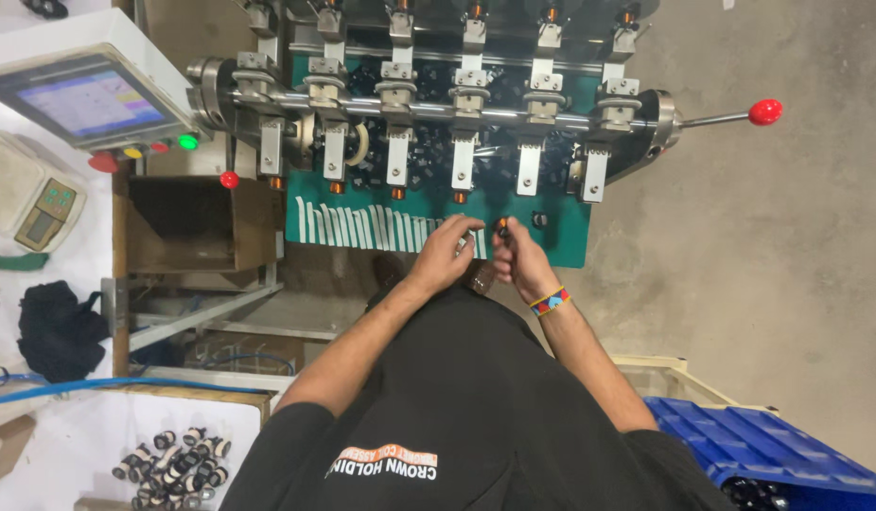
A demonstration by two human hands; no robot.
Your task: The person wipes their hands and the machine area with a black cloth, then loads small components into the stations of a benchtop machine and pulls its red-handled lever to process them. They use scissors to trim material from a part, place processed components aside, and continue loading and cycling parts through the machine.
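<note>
Both my hands are raised over the green tray at the front of a winding machine. My right hand, with a beaded band on the wrist, pinches a small black bobbin with orange copper wire. My left hand is close beside it with its fingers curled at the tray edge; they seem to pinch a small pale piece, but it is too small to tell. A row of white strips lies on the tray to the left of my hands.
The machine has several spindles, each with an orange coil, and a red-knobbed lever on the right. At left are a touch-screen panel with coloured buttons, a scale, a cardboard box and a pile of bobbins. A blue crate stands at lower right.
</note>
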